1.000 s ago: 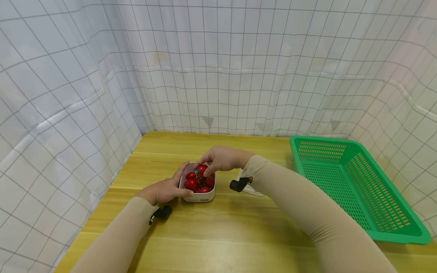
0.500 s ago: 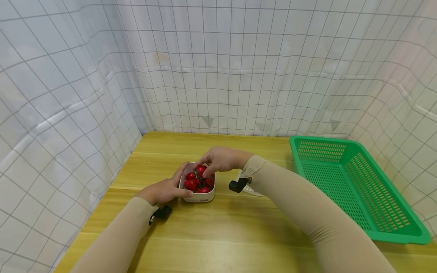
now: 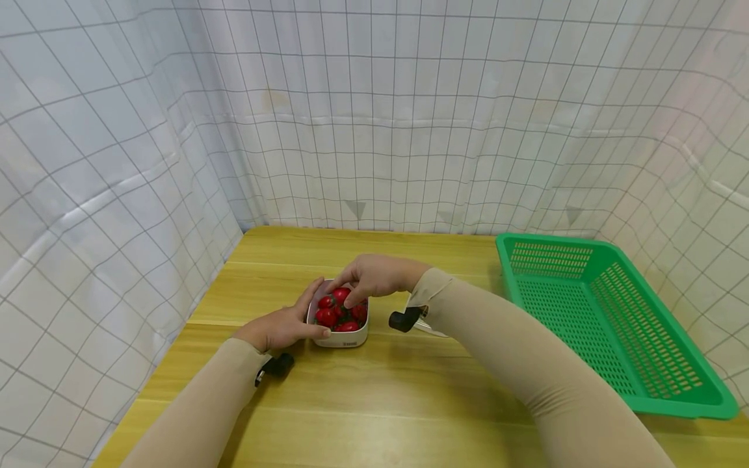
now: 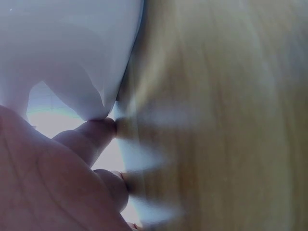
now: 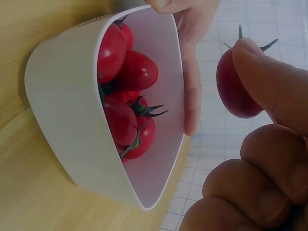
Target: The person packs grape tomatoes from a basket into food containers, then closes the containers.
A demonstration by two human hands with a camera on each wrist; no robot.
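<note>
In the head view a white box [image 3: 339, 340] of red cherry tomatoes [image 3: 326, 316] stands on the wooden table. My left hand [image 3: 283, 326] holds the box at its left side, thumb along the near wall and fingers at the far left. The left wrist view shows fingertips against the glossy white wall [image 4: 72, 29]. Over the box, my right hand [image 3: 377, 276] pinches one cherry tomato [image 5: 236, 89], its green calyx sticking out past the thumb in the right wrist view. Several more tomatoes [image 5: 115, 120] lie inside the box, some with green stems.
A large green slotted basket [image 3: 679, 408] stands at the right of the table [image 3: 374, 403]. Beneath the right forearm lies a flat white piece [image 3: 432, 328], partly hidden by the sleeve. Grid-patterned white curtains [image 3: 374, 149] enclose the back and sides.
My right hand has shifted slightly left and toward me over the box, and the pinched cherry tomato has moved with it. My left hand and the box have stayed in place.
</note>
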